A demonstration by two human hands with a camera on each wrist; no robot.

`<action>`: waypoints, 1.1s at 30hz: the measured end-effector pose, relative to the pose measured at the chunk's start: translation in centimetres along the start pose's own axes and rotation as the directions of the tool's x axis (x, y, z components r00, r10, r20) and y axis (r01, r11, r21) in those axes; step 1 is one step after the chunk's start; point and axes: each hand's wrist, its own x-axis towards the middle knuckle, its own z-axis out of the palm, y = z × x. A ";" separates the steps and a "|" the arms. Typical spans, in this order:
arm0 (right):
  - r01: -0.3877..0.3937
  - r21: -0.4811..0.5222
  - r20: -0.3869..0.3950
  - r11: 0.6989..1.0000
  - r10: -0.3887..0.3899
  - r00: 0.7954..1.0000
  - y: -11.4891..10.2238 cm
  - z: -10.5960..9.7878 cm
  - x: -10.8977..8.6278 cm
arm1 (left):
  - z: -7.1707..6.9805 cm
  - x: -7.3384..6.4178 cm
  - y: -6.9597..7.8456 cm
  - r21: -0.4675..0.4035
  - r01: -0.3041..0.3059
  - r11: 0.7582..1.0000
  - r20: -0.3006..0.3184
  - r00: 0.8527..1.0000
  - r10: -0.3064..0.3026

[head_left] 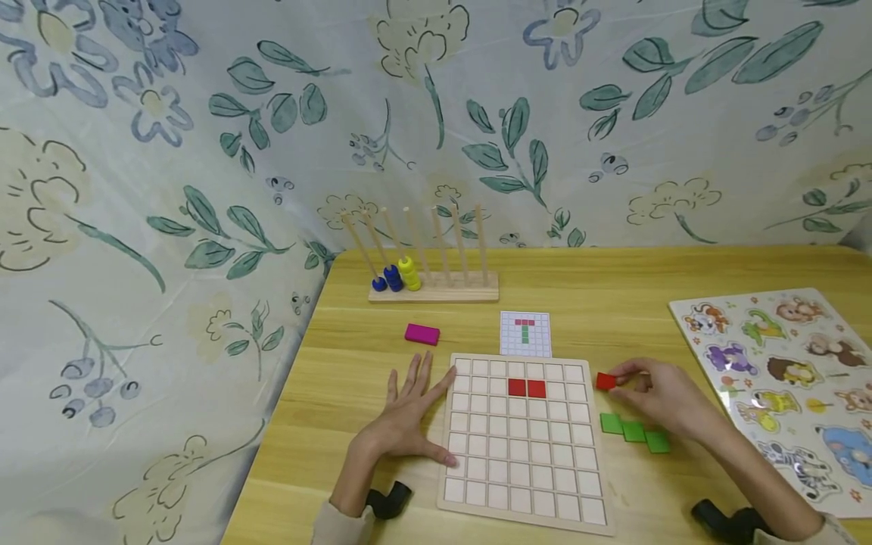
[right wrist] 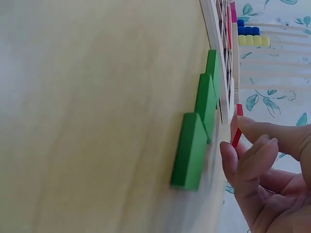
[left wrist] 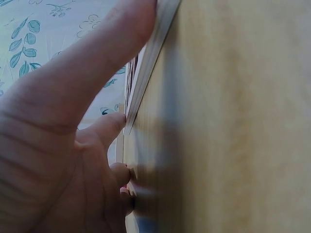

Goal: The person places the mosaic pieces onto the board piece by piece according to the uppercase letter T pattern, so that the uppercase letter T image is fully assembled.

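**Red tile [head_left: 605,381] pinched just off the right edge of the grid board [head_left: 519,431]**

The scene is backed by a floral cloth [head_left: 436,159], in front of which a yellow wooden bench [head_left: 606,303] is set. At its right, a board of animal pictures [head_left: 759,362] is laid slantwise. Further left, the grid board is placed flat. At the back left, a bead stand [head_left: 463,288] is placed, with beads [head_left: 409,274] carried on its three leftmost pegs.

The left hand [head_left: 402,424] is spread at the left edge of the grid board, index finger and thumb being rested on the rim; its grip is apart and nothing is held. Beyond the opposite edge, the red tile is held by the right hand [head_left: 664,397], whose grip is clamped on it between thumb and fingers.

Just behind the grid board, a card [head_left: 524,333] is placed, printed with a red bar over a green stem. A magenta block [head_left: 422,334] is seen beyond the left fingertips. Three green tiles [head_left: 633,431] are laid in a stepped row, on the near side of the red tile.

Two red tiles [head_left: 518,387] are seated side by side in the grid's second row from the back. The key relation is judged to be theirs to the grip: from it they are found leftward, nearly level, across the right border. No long axis is shown by the held tile from above; edge-on, a thin slab is seen. The right hand is the nearer.
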 end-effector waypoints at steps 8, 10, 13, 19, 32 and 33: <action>0.039 -0.016 -0.058 0.999 -0.040 0.998 -2.0 0.2 0.3 | 0.1 -0.1 -0.2 0.001 -0.001 1.000 -0.005 1.000 0.001; 0.052 0.007 -0.054 0.999 -0.052 0.997 -2.9 0.6 0.5 | 0.0 -0.1 -0.2 0.002 0.000 1.000 -0.006 1.000 0.000; 0.071 0.055 -0.032 0.996 -0.069 0.997 -4.2 1.4 1.0 | 0.0 -0.2 -0.2 0.002 0.002 1.000 -0.006 1.000 -0.002; 0.086 0.098 0.000 0.992 -0.086 0.996 -7.0 3.7 2.4 | 0.0 -0.2 -0.3 0.002 -0.001 1.000 -0.008 1.000 0.001; 0.132 0.155 0.004 0.979 -0.134 0.991 -10.8 7.9 4.6 | -0.1 0.0 -0.2 0.025 0.008 1.000 0.000 1.000 -0.008; 0.129 0.155 0.005 0.979 -0.131 0.991 -10.9 8.1 4.7 | -0.1 0.0 -0.2 0.025 0.009 1.000 0.000 1.000 -0.009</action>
